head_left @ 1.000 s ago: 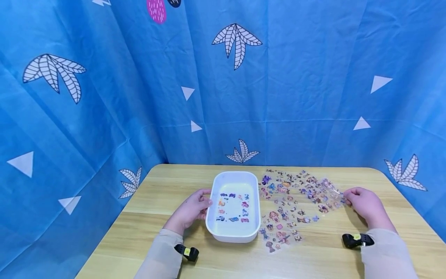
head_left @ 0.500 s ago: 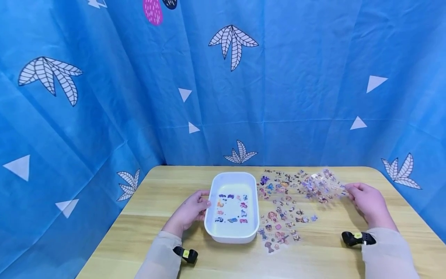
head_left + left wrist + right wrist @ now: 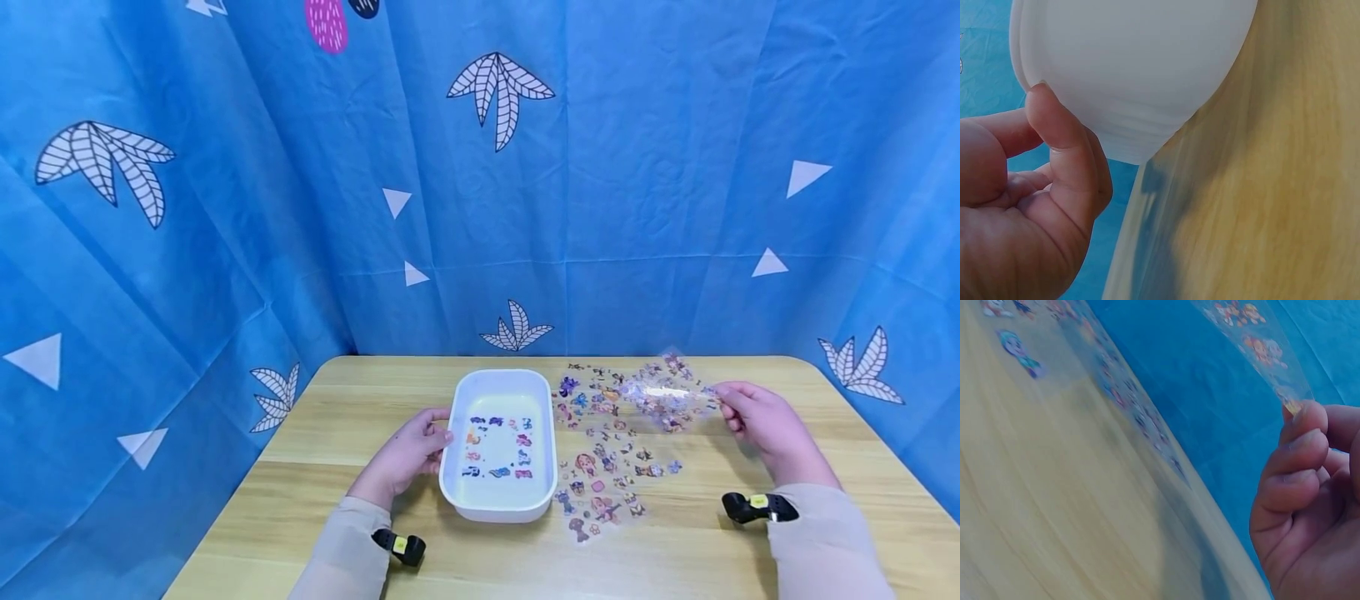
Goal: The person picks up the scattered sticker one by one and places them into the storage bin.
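A white plastic tub (image 3: 501, 514) stands on the table, with colourful cartoon stickers seen inside it. My left hand (image 3: 408, 454) grips its left rim; in the left wrist view a bent fingertip (image 3: 1042, 103) lies against the tub's edge. My right hand (image 3: 767, 427) pinches a corner of a clear sticker sheet (image 3: 663, 390) and holds it raised and bent over other sheets. In the right wrist view that sheet (image 3: 1263, 350) hangs from the thumb and curled fingers. Beneath and nearer lie more clear sticker sheets (image 3: 600, 492) with cartoon characters, right of the tub.
The wooden table (image 3: 675, 550) ends at a back edge close behind the sheets. A blue curtain (image 3: 637, 208) with white leaves and triangles encloses the back and sides. Black wrist cameras sit on the left cuff (image 3: 400, 546) and right cuff (image 3: 760, 507).
My right hand has lifted the clear sticker sheet off the table and moved it up and leftward, over the other sheets. The left hand stays on the tub.
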`<state>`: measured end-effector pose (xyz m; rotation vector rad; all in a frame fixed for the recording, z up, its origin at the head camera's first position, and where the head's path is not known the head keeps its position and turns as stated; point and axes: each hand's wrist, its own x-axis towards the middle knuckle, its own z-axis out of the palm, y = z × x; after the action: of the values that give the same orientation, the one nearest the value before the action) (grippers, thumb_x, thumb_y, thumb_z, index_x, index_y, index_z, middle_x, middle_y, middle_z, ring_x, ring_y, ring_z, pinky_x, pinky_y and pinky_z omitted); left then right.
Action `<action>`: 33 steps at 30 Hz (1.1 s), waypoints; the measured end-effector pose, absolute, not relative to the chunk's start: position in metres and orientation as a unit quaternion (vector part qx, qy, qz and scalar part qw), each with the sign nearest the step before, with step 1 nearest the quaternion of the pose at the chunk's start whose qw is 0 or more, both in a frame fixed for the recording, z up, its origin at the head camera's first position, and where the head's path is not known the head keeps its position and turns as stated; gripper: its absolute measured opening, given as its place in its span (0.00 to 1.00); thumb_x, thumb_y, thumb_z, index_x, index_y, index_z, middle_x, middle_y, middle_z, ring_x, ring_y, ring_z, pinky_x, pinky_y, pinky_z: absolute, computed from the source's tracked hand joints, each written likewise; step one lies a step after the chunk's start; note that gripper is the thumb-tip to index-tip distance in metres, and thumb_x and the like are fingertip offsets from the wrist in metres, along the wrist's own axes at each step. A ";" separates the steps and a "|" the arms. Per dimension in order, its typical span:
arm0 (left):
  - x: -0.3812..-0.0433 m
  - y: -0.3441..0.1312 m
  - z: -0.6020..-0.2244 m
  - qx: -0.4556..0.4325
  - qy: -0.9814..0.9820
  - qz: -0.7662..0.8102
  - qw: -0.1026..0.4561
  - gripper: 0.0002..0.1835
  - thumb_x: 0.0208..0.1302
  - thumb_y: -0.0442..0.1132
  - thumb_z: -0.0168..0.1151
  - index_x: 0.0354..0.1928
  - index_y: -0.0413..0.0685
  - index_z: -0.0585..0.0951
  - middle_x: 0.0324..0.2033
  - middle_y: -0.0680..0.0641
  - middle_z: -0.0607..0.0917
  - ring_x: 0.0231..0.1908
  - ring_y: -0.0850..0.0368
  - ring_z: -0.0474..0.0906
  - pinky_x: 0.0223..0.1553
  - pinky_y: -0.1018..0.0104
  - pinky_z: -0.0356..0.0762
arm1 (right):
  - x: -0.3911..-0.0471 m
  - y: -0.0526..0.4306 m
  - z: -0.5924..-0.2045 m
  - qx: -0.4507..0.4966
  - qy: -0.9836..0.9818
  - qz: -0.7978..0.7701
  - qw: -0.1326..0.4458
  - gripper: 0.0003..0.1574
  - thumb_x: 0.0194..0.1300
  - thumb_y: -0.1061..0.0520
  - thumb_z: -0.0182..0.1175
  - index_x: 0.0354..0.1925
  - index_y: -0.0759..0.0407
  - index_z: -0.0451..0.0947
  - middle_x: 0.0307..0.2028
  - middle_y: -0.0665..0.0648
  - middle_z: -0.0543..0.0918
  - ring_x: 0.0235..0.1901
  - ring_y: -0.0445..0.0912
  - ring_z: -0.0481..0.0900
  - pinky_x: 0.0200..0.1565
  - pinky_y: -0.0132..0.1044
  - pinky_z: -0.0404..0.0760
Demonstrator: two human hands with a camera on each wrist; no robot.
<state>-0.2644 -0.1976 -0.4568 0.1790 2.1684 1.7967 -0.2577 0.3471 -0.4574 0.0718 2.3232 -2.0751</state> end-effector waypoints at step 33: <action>-0.265 -0.199 -0.460 0.064 0.758 0.630 0.157 0.27 0.75 0.35 0.56 0.73 0.41 0.65 0.43 0.37 0.79 0.33 0.53 0.78 0.32 0.64 0.82 | -0.266 0.250 -0.424 -0.176 0.747 -0.637 0.072 0.15 0.78 0.59 0.51 0.50 0.74 0.69 0.30 0.56 0.76 0.26 0.42 0.73 0.27 0.33 0.77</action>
<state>-0.2650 -0.1993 -0.4595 0.1820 2.1699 1.8028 -0.2659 0.2501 -0.4238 -0.5290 2.2466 -1.9133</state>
